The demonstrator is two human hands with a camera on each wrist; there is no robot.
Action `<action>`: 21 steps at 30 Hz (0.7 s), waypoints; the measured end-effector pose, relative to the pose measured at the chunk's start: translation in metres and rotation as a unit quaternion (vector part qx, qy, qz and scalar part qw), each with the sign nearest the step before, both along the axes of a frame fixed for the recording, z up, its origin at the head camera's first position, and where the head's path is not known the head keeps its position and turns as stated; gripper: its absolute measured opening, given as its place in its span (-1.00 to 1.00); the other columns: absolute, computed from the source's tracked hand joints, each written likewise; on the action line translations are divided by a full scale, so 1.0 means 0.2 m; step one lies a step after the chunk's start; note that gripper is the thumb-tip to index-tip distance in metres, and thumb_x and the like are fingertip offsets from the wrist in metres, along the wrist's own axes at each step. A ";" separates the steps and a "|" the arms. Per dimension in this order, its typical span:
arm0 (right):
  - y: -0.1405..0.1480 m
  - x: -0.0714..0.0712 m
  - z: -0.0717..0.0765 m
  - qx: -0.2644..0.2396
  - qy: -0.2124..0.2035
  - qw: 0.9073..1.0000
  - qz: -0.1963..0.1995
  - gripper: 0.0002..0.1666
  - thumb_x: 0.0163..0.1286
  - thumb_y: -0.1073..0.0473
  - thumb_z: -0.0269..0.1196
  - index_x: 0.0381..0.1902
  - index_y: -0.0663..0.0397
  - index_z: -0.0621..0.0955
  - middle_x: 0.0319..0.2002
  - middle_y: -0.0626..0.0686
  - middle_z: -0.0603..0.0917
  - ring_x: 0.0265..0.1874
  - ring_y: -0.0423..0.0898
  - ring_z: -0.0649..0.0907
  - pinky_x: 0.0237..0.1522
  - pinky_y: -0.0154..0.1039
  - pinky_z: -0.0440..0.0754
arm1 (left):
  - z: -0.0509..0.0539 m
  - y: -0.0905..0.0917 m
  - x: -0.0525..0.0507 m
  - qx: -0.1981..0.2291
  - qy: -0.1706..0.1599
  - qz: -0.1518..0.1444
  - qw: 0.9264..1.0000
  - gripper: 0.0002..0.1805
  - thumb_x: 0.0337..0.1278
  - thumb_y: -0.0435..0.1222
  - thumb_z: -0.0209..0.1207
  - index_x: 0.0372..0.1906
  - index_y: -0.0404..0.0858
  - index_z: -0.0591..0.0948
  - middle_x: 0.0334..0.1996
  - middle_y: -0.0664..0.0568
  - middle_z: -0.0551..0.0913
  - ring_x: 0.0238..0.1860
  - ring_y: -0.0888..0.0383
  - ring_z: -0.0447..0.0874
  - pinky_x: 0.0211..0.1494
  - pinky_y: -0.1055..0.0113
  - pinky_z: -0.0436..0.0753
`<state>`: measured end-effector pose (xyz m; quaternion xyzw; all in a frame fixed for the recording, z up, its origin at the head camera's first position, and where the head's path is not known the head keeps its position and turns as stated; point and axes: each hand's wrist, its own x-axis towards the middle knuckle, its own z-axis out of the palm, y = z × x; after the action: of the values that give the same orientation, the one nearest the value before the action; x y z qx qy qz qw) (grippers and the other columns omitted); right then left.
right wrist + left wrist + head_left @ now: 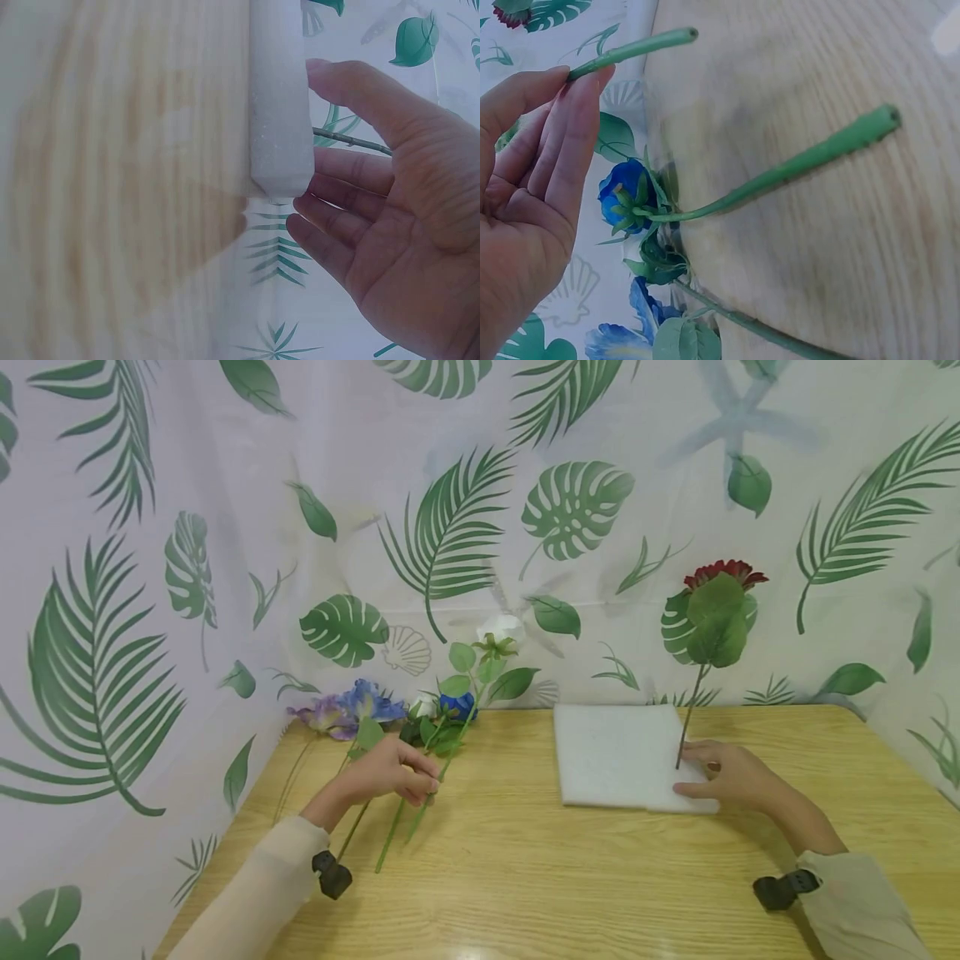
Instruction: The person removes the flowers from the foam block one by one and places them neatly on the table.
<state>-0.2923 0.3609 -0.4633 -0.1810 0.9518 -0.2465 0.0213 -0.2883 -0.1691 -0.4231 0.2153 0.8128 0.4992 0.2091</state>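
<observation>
My left hand pinches the green stem of a white artificial rose, which is raised and leans right. In the left wrist view, the stem's cut end sticks out past the fingertips. My right hand touches the right part of a white foam block, thumb and fingers apart. A red flower with broad green leaves stands upright, its stem meeting the foam between thumb and fingers. In the right wrist view, the thumb and fingers meet the foam edge, with the stem behind.
Several flowers lie on the wooden table at the left: a purple flower, a blue flower, another white rose and a blue rose. Their stems point toward the front. A leaf-patterned curtain hangs behind the table.
</observation>
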 end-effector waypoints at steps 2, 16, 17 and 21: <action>0.00 0.00 0.00 -0.003 -0.001 1.000 0.000 -0.17 0.22 -0.04 0.52 0.22 0.51 0.56 0.30 0.50 0.49 0.25 0.48 0.50 0.18 0.25 0.62 | -0.02 0.01 0.00 -0.002 -0.008 -0.001 1.000 -0.66 0.28 -0.38 0.30 0.02 -0.59 0.67 -0.23 -0.23 0.81 -0.40 0.14 0.80 -0.18 0.12 0.83; 0.01 0.00 0.02 -0.010 -0.008 1.000 0.002 -0.15 0.24 -0.02 0.51 0.24 0.53 0.53 0.32 0.53 0.45 0.25 0.50 0.48 0.19 0.26 0.61 | -0.10 0.06 0.04 -0.007 -0.020 0.003 1.000 -0.73 0.25 -0.42 0.31 -0.04 -0.54 0.72 -0.28 -0.24 0.81 -0.44 0.17 0.78 -0.23 0.15 0.83; 0.01 0.00 0.02 -0.009 -0.008 1.000 0.002 -0.15 0.24 -0.02 0.50 0.25 0.53 0.53 0.31 0.53 0.45 0.25 0.50 0.49 0.18 0.26 0.61 | -0.11 0.06 0.04 -0.006 -0.023 0.005 1.000 -0.74 0.25 -0.42 0.31 -0.05 -0.54 0.72 -0.29 -0.23 0.81 -0.45 0.18 0.78 -0.23 0.15 0.83; -0.01 0.01 0.01 -0.011 -0.010 1.000 0.005 -0.15 0.25 -0.02 0.50 0.25 0.54 0.52 0.31 0.53 0.46 0.26 0.50 0.48 0.17 0.24 0.62 | -0.15 0.07 0.05 -0.004 -0.039 0.019 0.999 -0.77 0.23 -0.45 0.31 -0.09 -0.54 0.73 -0.34 -0.21 0.81 -0.49 0.20 0.76 -0.25 0.17 0.83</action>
<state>-0.2897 0.3596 -0.4606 -0.1832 0.9478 -0.2590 0.0305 -0.2773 -0.1554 -0.4527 0.1796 0.8095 0.5083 0.2325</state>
